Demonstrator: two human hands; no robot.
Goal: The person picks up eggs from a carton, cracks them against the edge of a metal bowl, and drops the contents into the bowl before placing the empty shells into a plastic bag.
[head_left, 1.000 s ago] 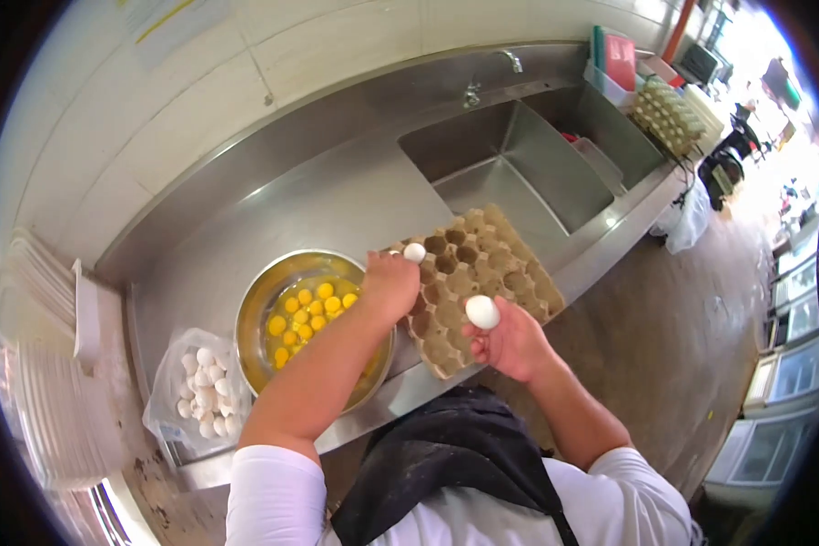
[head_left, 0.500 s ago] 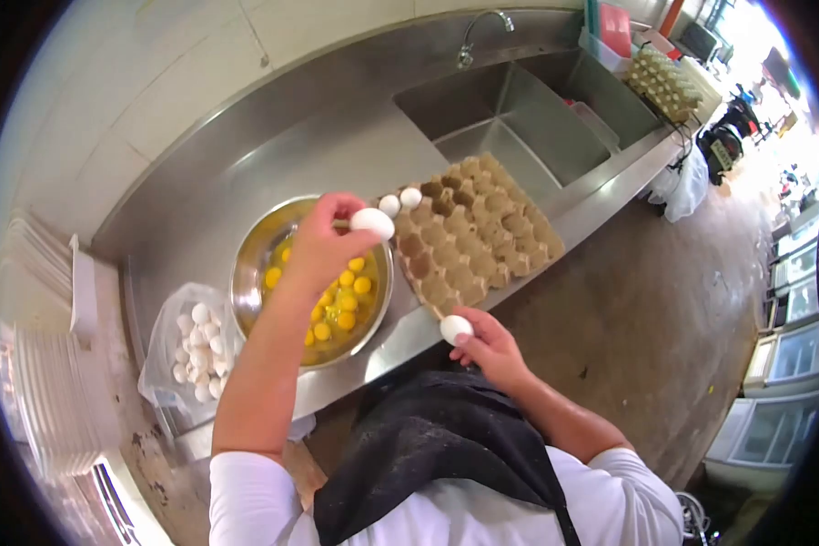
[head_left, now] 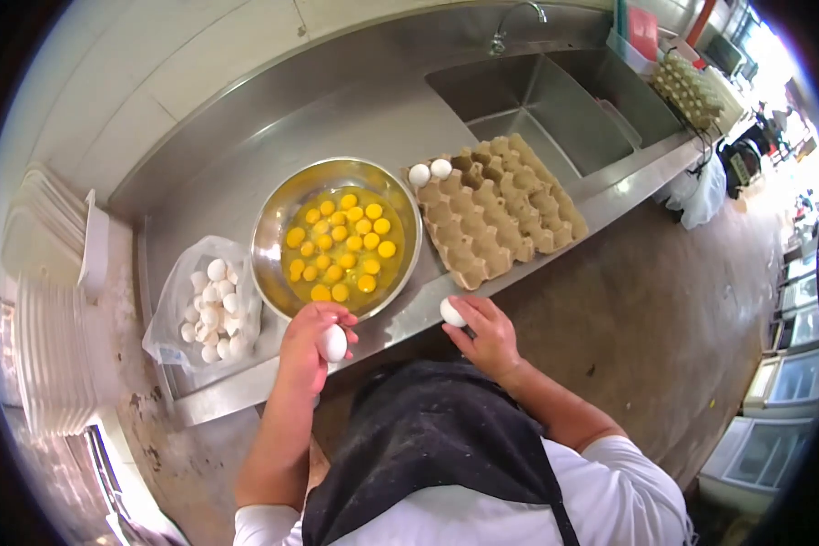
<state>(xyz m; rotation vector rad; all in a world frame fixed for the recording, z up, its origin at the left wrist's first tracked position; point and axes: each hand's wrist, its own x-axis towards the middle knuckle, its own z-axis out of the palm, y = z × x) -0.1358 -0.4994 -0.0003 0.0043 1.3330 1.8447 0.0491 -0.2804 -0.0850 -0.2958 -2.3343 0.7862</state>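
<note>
My left hand [head_left: 311, 341] is closed around a white egg [head_left: 332, 343], just in front of the near rim of a steel bowl [head_left: 264, 214]. Inside that bowl lie many cracked eggs with whole yellow yolks [head_left: 339, 234]. Another white egg [head_left: 452, 312] is gripped in my right hand [head_left: 487, 335], close to the counter's front edge. Beyond it lies a brown cardboard egg tray [head_left: 491, 214], where two white eggs [head_left: 429, 172] sit in the far left corner. Left of the bowl, a clear plastic bag [head_left: 177, 305] holds a pile of white eggshells [head_left: 214, 309].
A steel counter [head_left: 337, 114] carries everything, with a double sink [head_left: 537, 91] and faucet [head_left: 510, 25] at the back right. More egg trays [head_left: 687, 89] stand past the sink. Stacked white plastic trays [head_left: 50, 346] are at the far left.
My left hand has drawn back from above the bowl and tray to the bowl's near side, still holding its egg. My right hand keeps its egg. The view has shifted slightly.
</note>
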